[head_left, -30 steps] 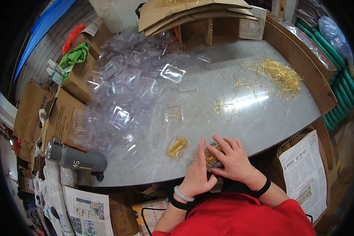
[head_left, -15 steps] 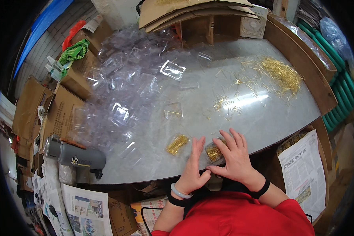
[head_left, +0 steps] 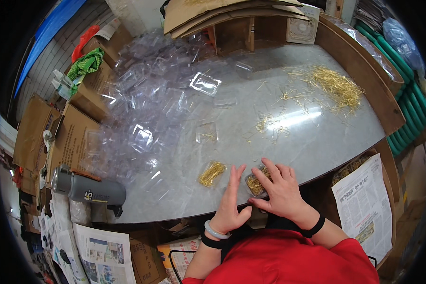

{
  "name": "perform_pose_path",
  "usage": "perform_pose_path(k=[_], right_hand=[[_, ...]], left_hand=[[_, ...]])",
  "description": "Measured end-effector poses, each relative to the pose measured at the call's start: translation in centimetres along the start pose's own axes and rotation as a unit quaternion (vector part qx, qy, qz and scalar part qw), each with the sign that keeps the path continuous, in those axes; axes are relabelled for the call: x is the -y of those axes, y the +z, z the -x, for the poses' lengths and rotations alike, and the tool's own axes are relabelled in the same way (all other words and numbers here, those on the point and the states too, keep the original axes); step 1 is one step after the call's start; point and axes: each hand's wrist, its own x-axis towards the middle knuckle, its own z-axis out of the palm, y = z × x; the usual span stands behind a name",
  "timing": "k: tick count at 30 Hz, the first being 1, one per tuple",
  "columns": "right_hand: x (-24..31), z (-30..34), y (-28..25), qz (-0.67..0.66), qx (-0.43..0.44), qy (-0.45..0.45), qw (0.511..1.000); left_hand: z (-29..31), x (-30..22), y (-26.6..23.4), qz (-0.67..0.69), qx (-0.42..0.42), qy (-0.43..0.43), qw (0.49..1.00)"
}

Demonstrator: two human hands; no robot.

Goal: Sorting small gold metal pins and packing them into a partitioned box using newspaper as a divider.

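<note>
A small clear plastic box [head_left: 255, 185] packed with thin gold wire pieces sits at the table's near edge. My right hand [head_left: 280, 193] is over its right side, the thumb at the near edge and the fingers at the far edge, gripping it. My left hand [head_left: 229, 203] stands on edge just left of that box, fingers stretched out and holding nothing. Whether its fingertips touch the box I cannot tell. Left of my left hand lies another clear plastic box [head_left: 213, 173] filled with the same gold wire pieces.
A heap of clear plastic boxes [head_left: 146, 94] covers the table's left side. At the right lies a pile of gold wire pieces [head_left: 335, 87], with strays around it. A grey flask [head_left: 97, 188] lies front left. Cardboard edging [head_left: 369, 71] borders the right; a white fan [head_left: 302, 26] stands behind.
The box under my right hand has turned slightly and shifted a little left, and my right fingers with it. My left hand stays almost in place.
</note>
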Motion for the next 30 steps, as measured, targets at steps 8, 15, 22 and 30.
perform_pose_path(k=[8, 15, 22, 30], right_hand=[[-0.5, -0.1, 0.1, 0.033, -0.065, 0.040, 0.997], [-0.9, -0.1, -0.5, 0.034, -0.006, 0.036, 0.999], [-4.8, -1.1, -0.4, -0.197, -0.064, 0.100, 0.973], [-4.9, -1.7, 0.6, -0.129, -0.048, 0.055, 0.989]], left_hand=[[0.2, 0.2, 0.6, 0.086, -0.045, 0.010, 0.995], [-1.5, -0.8, 2.5, -0.258, -0.056, -0.001, 0.964], [-2.9, -0.9, 3.8, -0.372, -0.037, 0.025, 0.927], [-3.0, -0.7, 3.9, -0.401, -0.026, 0.020, 0.916]])
